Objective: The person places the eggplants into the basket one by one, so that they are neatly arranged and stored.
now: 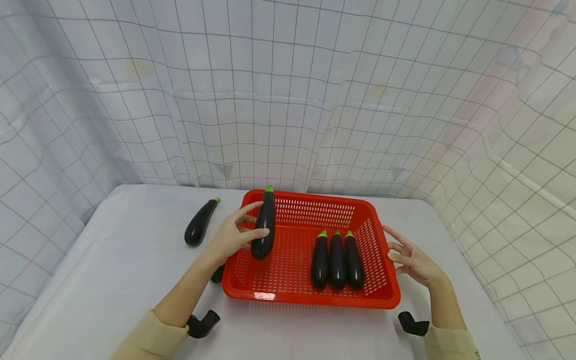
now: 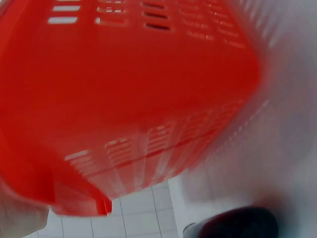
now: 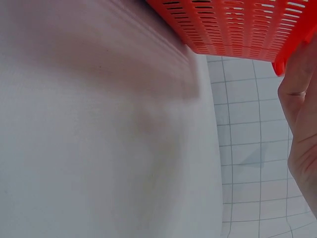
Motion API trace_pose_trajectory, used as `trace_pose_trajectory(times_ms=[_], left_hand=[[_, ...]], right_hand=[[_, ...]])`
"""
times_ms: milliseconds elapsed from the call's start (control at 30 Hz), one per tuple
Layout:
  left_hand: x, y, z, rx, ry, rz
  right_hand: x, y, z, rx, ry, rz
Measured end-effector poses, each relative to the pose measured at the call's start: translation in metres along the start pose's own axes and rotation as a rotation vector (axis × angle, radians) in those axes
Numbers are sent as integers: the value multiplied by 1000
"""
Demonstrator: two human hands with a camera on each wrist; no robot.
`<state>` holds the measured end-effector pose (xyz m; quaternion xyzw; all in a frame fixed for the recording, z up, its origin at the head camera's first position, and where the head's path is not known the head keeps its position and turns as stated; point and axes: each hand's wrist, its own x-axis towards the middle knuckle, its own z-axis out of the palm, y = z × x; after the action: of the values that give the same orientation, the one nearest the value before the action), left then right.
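One eggplant in the left hand, at the left end of the red basket

The two hands are well apart, one at each end of the basket. The left hand holds the eggplant between its thumb and its fingers. This eggplant is almost upright in the head view, with its green stem end directed to the far rim; whether its lower end touches the basket, I cannot tell.

The right hand is at the outer right side of the basket. Its fingers are spread and reach to the rim, and in the right wrist view a finger overlaps this rim. How firmly it touches, I cannot tell.

Inside the basket, on the right half, three eggplants lie side by side, all with the green ends away from the person. On the white table, to the left of the basket, another eggplant lies tilted. One more dark eggplant lies just beside the left wall of the basket, partly hidden by the left forearm. Behind the table hangs a white cloth with a grid of dark lines.
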<state>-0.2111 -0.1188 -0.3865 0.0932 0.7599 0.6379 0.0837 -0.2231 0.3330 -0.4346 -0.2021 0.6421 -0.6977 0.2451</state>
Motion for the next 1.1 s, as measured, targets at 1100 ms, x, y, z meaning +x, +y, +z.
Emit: trace_pose_trajectory(times_ms=[1100], left_hand=[[23,-11,82,-197,-67,-168]], right_hand=[[0,3,-2,-2,6,-8]])
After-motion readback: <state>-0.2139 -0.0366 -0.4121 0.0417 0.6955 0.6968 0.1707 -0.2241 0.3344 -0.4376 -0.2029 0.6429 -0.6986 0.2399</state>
